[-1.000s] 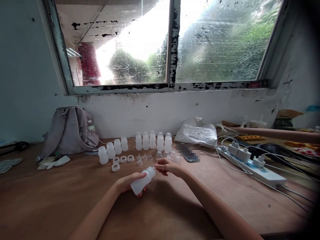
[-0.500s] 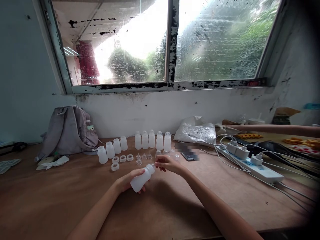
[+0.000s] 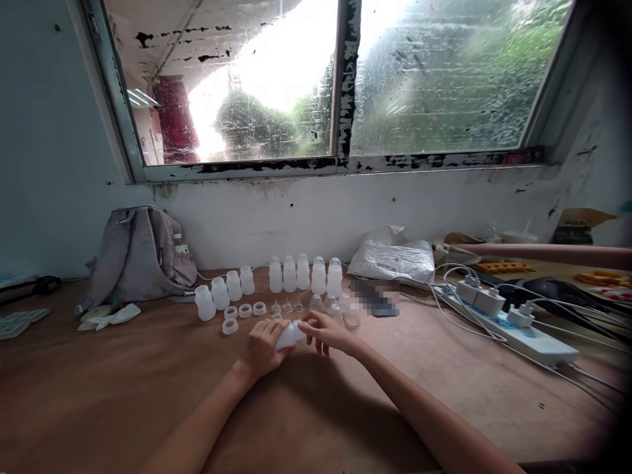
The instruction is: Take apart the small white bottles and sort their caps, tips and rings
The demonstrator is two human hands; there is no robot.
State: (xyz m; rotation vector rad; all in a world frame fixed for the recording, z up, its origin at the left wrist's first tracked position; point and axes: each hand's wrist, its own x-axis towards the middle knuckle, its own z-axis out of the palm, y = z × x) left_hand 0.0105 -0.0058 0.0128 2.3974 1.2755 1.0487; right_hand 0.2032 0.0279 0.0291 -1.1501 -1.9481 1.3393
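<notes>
Slipping could be caused by uneven pressure: the frosted bottle (image 3: 287,338) is wrapped by the left hand (image 3: 265,345), its top pinched by the right hand (image 3: 326,330).

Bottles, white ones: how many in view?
10. Four open bottles stand in a row near the backpack; five capped bottles stand between those and the silver bag; one tilted bottle is in the left hand. More could be hidden.

Backpack (image 3: 141,255) — left of bottles (image 3: 318,278).

Frosted white bottle (image 3: 287,337), tilted, partly hidden between the fingers (image 3: 268,326)
</notes>
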